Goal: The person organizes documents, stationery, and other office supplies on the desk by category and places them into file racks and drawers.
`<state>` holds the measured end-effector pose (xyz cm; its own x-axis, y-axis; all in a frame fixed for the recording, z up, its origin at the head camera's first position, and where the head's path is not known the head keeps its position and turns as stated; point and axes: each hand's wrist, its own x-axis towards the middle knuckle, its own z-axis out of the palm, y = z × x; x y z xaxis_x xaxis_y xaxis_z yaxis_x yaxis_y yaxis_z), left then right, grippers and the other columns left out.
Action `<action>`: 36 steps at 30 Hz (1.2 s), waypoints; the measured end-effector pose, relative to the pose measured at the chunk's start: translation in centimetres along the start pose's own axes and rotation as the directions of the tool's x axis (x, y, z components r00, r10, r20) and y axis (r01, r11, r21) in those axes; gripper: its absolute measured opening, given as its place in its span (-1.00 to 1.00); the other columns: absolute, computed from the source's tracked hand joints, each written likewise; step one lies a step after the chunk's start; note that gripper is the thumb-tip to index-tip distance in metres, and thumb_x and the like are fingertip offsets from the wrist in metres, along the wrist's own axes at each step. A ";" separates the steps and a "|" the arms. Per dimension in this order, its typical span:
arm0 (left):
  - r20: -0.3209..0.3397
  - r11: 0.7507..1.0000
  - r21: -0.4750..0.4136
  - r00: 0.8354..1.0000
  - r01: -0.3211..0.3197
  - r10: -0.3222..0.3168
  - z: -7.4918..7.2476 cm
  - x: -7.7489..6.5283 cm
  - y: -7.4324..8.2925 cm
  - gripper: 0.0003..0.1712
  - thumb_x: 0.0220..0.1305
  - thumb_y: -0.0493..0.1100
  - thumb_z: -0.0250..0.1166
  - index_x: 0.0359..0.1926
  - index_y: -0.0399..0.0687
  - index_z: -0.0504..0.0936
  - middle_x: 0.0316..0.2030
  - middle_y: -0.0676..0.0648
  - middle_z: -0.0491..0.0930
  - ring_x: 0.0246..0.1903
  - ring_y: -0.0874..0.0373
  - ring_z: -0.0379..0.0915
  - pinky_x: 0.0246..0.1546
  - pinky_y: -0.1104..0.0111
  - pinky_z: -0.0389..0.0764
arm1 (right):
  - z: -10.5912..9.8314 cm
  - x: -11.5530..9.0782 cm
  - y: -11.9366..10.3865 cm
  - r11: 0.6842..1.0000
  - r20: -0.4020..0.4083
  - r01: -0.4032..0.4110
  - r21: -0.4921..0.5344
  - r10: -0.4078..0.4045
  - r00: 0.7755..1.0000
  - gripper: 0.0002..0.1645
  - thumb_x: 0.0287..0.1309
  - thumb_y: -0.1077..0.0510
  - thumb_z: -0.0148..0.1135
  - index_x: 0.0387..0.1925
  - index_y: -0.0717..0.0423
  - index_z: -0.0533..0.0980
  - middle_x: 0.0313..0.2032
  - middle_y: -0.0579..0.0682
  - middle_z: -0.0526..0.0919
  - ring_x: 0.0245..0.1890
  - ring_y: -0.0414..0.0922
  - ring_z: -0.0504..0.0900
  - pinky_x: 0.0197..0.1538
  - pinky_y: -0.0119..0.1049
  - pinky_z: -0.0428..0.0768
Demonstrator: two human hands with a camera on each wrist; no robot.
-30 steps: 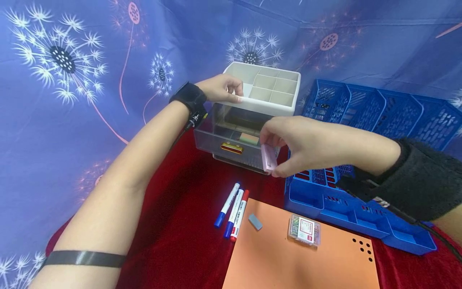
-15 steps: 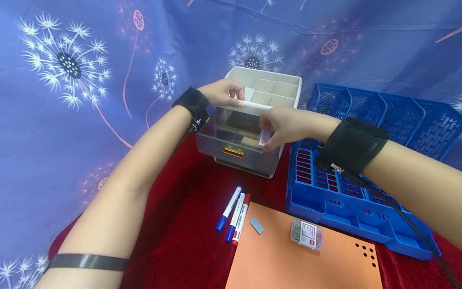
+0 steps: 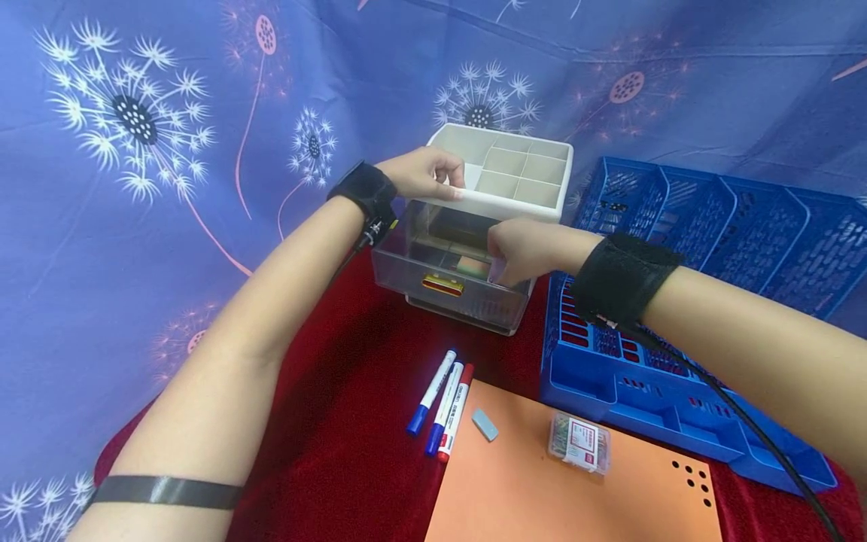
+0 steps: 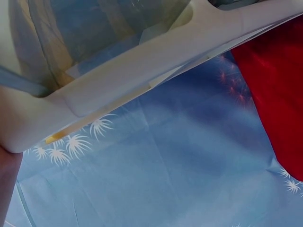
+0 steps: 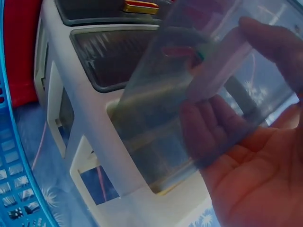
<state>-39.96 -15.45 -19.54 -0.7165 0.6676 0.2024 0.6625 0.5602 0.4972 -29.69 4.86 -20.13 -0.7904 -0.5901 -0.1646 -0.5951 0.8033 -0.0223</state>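
A white desktop organizer (image 3: pixel 511 205) with a divided top tray stands at the back, its upper clear drawer (image 3: pixel 400 272) pulled out. My left hand (image 3: pixel 427 175) grips the organizer's front top rim, thumb at the front and fingers curled inside the tray. My right hand (image 3: pixel 524 248) reaches into the drawer at its right end. It pinches a pale lilac rectangular block (image 5: pixel 220 66) between thumb and fingers, seen through the drawer's clear wall in the right wrist view. Beside it in the drawer lies an orange-and-green pad (image 3: pixel 473 266). Most of the block is hidden in the head view.
A blue file rack (image 3: pixel 582 376) stands to the right of the organizer. In front are several markers (image 3: pixel 443 406) on red cloth. A grey-blue eraser (image 3: pixel 485 424) and a clear box of paper clips (image 3: pixel 579 443) lie on an orange board (image 3: pixel 508 489).
My right hand has carried the lilac block from in front of the drawer over its front edge and down inside. My left hand has stayed on the organizer's rim.
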 end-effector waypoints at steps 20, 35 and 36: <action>-0.005 1.000 -0.009 1.000 0.000 0.000 0.1 0.0 0.1 -0.91 0.18 -0.21 0.30 -0.39 -0.12 0.55 -0.58 0.02 0.39 -0.49 0.16 0.26 -0.42 0.40 0.27 | 1.1 1.1 -0.7 0.989 0.112 -0.129 -0.071 0.137 0.984 -0.89 -0.01 0.33 0.18 -0.35 0.22 0.50 -0.47 0.04 0.50 -0.47 -0.07 0.47 -0.36 -0.27 0.44; -0.001 1.000 0.012 1.000 0.001 -0.001 0.0 0.0 0.0 -0.90 0.20 -0.20 0.29 -0.36 -0.13 0.56 -0.51 0.00 0.42 -0.45 0.14 0.27 -0.39 0.39 0.28 | 0.7 0.5 -1.2 0.993 0.073 -0.101 -0.062 0.105 0.992 -0.76 -0.04 0.38 0.18 -0.23 0.26 0.53 -0.39 0.07 0.54 -0.41 -0.04 0.49 -0.27 -0.21 0.52; -0.001 1.000 0.013 1.000 0.002 -0.002 0.1 0.0 0.1 -0.90 0.20 -0.20 0.29 -0.36 -0.13 0.56 -0.50 0.00 0.42 -0.45 0.14 0.27 -0.38 0.39 0.27 | 0.6 0.4 -1.1 0.995 0.064 -0.087 -0.055 0.091 0.994 -0.72 -0.06 0.37 0.19 -0.21 0.28 0.53 -0.38 0.08 0.55 -0.41 -0.04 0.49 -0.28 -0.21 0.52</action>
<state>-39.93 -15.35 -19.55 -0.7182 0.6658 0.2022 0.6637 0.5683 0.4864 -29.26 3.76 -20.78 -0.8301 -0.5083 -0.2292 -0.5309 0.8461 0.0466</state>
